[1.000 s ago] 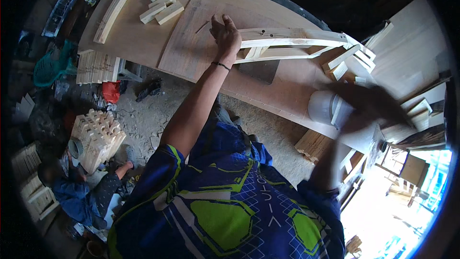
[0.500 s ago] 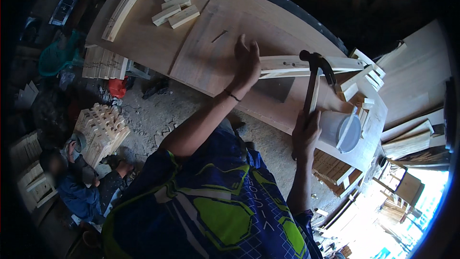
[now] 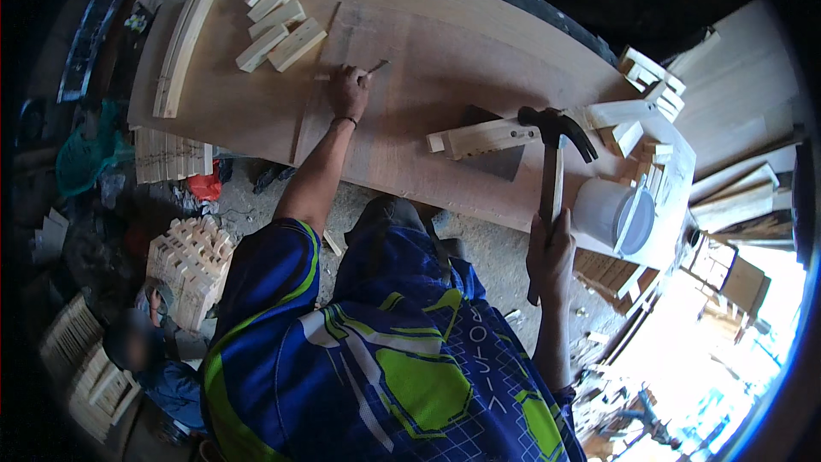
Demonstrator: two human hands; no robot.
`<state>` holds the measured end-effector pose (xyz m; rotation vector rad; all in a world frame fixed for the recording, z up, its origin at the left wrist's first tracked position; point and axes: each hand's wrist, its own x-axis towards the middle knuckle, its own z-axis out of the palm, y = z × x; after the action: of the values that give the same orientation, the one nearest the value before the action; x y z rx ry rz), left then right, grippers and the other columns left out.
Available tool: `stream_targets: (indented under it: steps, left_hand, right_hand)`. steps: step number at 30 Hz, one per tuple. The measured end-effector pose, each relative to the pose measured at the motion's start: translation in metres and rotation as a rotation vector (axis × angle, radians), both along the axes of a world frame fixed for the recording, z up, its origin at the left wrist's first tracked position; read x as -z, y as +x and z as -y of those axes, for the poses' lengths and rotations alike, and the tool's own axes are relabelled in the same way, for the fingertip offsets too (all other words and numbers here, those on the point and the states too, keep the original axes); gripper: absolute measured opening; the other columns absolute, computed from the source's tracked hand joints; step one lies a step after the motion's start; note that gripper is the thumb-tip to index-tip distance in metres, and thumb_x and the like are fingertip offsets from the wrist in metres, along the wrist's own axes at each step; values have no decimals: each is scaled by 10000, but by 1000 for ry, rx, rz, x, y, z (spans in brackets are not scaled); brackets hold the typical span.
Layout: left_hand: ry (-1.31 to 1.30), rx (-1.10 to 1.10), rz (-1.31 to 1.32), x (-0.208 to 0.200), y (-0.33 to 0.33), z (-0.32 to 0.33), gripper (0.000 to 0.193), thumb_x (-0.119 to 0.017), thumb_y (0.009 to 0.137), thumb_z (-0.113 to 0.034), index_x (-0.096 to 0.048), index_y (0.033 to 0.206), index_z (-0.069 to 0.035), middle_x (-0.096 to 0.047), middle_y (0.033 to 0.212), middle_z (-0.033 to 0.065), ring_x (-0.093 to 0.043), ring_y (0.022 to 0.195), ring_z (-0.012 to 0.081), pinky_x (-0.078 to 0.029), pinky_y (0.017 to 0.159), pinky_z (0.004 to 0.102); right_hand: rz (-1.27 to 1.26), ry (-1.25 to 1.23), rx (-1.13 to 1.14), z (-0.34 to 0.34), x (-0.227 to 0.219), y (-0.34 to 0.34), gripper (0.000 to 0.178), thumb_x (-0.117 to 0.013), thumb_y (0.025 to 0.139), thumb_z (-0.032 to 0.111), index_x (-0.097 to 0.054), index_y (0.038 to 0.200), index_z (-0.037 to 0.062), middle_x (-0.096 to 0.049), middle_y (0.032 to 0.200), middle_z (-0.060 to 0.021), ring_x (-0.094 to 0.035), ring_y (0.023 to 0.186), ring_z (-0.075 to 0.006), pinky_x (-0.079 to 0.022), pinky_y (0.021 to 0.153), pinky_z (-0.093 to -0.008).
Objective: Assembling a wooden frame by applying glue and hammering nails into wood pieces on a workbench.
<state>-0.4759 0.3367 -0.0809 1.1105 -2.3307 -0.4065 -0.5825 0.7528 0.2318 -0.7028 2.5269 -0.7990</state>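
Observation:
With fingers pinched, my left hand point(image 3: 349, 92) grips one end of a nail point(image 3: 380, 65) over the brown board point(image 3: 419, 111) on the table. My right hand point(image 3: 552, 250) is wrapped round the wooden handle of a claw hammer point(image 3: 552, 175), held upright with its dark head above the table. Partly behind the hammer head lies a pale wooden bar point(image 3: 479, 139) with dark holes. Its near end rests over a dark flat piece point(image 3: 503, 162). A second light bar point(image 3: 620, 112) extends past the hammer on the right.
Several short wood blocks point(image 3: 278, 15) and long strips point(image 3: 186, 51) occupy the table's left side. A white bucket point(image 3: 599, 210) stands at the right, near more blocks point(image 3: 627, 135). At lower left, a co-worker point(image 3: 167, 376) sits near a stack of notched wood point(image 3: 188, 265).
My left hand has left the wooden bar, moved left and taken hold of the nail. The bar's near end now shows. My right hand still holds the hammer up.

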Motion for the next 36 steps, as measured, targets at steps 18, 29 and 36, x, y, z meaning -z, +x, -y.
stream_targets:
  steps: [18,29,36]
  left_hand:
    - [238,783,-175,-302,-22,-140,102,-699,876,-80,-730,957,-26,-724,927,123,-711,817,278,-557,701,344]
    - [-17,698,-94,-303,-17,-162,126,-690,886,-85,-706,983,-7,-705,903,137,-704,823,301,-559,705,361]
    - [-86,733,-207,-289,-15,-157,124,-694,880,-86,-706,981,-15,-702,892,122,-699,803,298,-557,690,369]
  right_hand:
    - [17,-242,-26,-11,12,-4,232,-578,999,227,-464,957,29,-539,613,-192,-546,508,-311,-415,493,-400]
    - [-229,-374,-207,-31,-11,0,159,-611,954,142,-490,1011,57,-616,697,-221,-617,636,-461,-471,540,-500]
    - [-84,-234,-226,-43,-58,-12,160,-593,944,88,-502,1071,53,-627,814,-240,-619,759,-473,-500,623,-494]
